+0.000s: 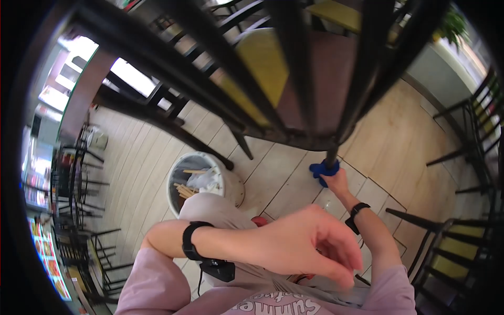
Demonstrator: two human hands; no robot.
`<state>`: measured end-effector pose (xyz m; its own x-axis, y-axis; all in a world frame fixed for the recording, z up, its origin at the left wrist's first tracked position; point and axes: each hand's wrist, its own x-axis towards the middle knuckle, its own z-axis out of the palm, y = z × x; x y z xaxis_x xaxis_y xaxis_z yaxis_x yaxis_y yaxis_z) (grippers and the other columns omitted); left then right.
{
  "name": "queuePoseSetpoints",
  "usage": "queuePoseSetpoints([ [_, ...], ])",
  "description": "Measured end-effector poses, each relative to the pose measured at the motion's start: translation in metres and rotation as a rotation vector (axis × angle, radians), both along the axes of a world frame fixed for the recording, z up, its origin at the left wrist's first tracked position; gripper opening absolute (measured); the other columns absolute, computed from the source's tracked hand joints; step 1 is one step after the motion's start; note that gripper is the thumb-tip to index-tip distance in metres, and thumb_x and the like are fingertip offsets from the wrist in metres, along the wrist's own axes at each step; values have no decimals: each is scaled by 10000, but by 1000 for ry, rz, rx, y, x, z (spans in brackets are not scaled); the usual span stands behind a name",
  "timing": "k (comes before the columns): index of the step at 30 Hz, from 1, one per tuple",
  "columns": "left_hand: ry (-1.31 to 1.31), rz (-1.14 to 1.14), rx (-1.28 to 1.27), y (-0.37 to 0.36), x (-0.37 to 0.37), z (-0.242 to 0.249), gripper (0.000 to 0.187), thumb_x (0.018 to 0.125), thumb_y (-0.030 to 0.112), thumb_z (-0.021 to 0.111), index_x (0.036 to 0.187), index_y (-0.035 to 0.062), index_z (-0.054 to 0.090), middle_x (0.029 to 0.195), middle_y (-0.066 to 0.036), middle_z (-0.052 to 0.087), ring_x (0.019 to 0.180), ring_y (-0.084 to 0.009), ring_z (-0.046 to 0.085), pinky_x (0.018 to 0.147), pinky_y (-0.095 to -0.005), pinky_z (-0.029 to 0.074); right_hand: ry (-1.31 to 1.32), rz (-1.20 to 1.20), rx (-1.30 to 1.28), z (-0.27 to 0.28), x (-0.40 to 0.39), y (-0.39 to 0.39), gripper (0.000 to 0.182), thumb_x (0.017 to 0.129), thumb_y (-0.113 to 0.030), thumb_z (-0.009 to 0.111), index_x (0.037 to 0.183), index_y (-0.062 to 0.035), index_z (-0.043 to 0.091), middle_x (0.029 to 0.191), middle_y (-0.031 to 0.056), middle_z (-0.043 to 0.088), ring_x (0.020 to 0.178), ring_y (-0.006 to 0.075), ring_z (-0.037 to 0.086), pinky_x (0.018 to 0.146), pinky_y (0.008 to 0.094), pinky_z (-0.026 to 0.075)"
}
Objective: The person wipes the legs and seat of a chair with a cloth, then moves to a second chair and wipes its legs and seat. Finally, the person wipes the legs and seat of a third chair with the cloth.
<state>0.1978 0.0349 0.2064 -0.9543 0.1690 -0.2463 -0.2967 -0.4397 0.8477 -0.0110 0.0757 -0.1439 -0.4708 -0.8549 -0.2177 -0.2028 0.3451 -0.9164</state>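
A dark slatted chair [310,137] with a yellow and brown seat rises close in front of me. Low on one of its legs, my right hand [336,181] presses a blue cloth [324,172] around the leg. My left hand [320,247] hangs nearer the camera, in front of my body, with curled fingers and nothing visible between them. Each wrist has a black band, and a small black device hangs from the left one.
A white bucket [170,194] holding wooden sticks and plastic stands beside my knee. Dark chairs [451,252] stand at the right, and more chairs [79,236] at the left. A green plant [452,29] shows at the upper right, above the tiled floor [273,184].
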Motion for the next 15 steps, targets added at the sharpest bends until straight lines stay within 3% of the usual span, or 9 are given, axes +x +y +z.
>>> queuePoseSetpoints([
  [2, -21, 38, -80, -4, -5, 2, 145, 898, 50, 782, 1038, 17, 766, 966, -50, 776, 859, -89, 709, 760, -219, 543, -28, 31, 28, -51, -7, 12, 382, 832, -44, 793, 1199, -30, 687, 974, 43, 750, 886, 123, 693, 814, 320, 558],
  [3, -41, 67, -194, -7, -6, 5, 140, 894, 43, 782, 1033, 27, 772, 963, -41, 781, 854, -91, 713, 753, -217, 546, -30, 39, -114, -70, -6, 16, 361, 847, -78, 783, 1194, -48, 690, 922, 48, 748, 810, 129, 689, 745, 318, 553],
  [4, -63, 101, -313, -10, -7, 7, 138, 889, 36, 782, 1027, 37, 778, 960, -33, 786, 849, -93, 717, 745, -216, 548, -31, 51, -260, -71, -2, 17, 341, 861, -111, 773, 1189, -66, 692, 870, 54, 746, 735, 134, 685, 676, 316, 548],
  [9, 79, 194, -643, -21, 0, 6, 171, 857, 29, 800, 1026, 53, 787, 941, -39, 783, 816, -106, 717, 691, -230, 540, -192, -35, -141, -46, 8, 13, 270, 884, -198, 778, 1112, -82, 692, 802, 49, 697, 689, 111, 652, 623, 295, 520],
  [13, 87, 266, -930, -20, -1, 2, 171, 813, 21, 810, 977, 60, 783, 865, -56, 760, 737, -163, 690, 652, -280, 511, -182, -86, -61, -63, 7, 9, 325, 851, -248, 825, 1090, -75, 691, 814, 59, 708, 711, 133, 666, 655, 308, 534],
  [14, 83, 247, -917, -22, -1, -2, 171, 813, 21, 810, 977, 60, 783, 865, -56, 760, 737, -163, 690, 652, -280, 511, -117, -120, -168, -74, 11, 6, 359, 837, -274, 844, 1080, -63, 683, 829, 70, 715, 734, 148, 676, 680, 315, 541],
  [15, 173, 195, -1108, -26, -1, -6, 157, 803, 26, 808, 951, 59, 768, 832, -59, 738, 721, -192, 672, 653, -303, 500, -47, -150, -278, -82, 14, 4, 396, 822, -299, 862, 1069, -51, 675, 845, 81, 722, 757, 162, 687, 705, 322, 547],
])
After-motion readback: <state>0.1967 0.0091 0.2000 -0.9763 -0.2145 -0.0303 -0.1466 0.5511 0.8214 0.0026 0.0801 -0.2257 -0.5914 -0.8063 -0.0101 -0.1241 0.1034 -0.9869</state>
